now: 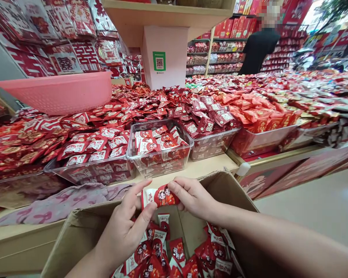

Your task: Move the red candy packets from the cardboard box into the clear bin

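Both my hands pinch one small red and white candy packet (161, 196) above an open cardboard box (78, 235). My left hand (124, 227) grips the packet's left end with thumb and fingers. My right hand (191, 197) holds its right end the same way. The box below holds several similar red packets (174, 255). Just beyond the packet stands a clear plastic bin (159, 148) partly filled with the same kind of packets.
More clear bins (89, 170) heaped with red sweets cover the display counter. A pink basin (60, 90) sits at the back left, a purple cloth (60, 200) lies on the wooden ledge. A person in black (259, 48) stands far behind. Open floor (316, 204) is at the right.
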The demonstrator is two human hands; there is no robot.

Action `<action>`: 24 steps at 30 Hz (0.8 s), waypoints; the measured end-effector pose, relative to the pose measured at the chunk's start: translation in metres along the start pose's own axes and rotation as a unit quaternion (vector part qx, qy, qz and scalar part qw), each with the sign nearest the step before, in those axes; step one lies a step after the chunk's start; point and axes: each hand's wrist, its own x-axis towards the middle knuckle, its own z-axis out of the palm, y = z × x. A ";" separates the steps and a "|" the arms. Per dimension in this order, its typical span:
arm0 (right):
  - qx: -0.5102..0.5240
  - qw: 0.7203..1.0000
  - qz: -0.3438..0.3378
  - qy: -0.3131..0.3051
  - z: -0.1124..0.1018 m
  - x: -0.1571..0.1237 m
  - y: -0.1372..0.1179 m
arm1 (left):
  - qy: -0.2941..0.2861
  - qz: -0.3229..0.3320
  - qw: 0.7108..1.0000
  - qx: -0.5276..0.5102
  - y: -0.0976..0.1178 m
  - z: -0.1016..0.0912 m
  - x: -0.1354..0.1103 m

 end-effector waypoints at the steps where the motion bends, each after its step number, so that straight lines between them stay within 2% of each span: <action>1: 0.009 1.000 0.003 0.000 0.000 0.000 0.000 | 0.011 -0.018 0.999 -0.026 0.003 0.001 0.000; 5: 0.012 1.000 -0.004 0.002 -0.001 -0.001 -0.003 | 0.022 -0.079 0.990 -0.112 0.012 0.002 0.000; 10: -0.009 1.000 -0.021 0.010 -0.003 -0.001 -0.004 | 0.006 -0.099 0.982 -0.158 0.013 0.000 0.001; 24: 0.026 1.000 -0.006 0.006 -0.003 -0.004 -0.003 | -0.003 -0.078 0.991 -0.112 0.016 -0.002 -0.008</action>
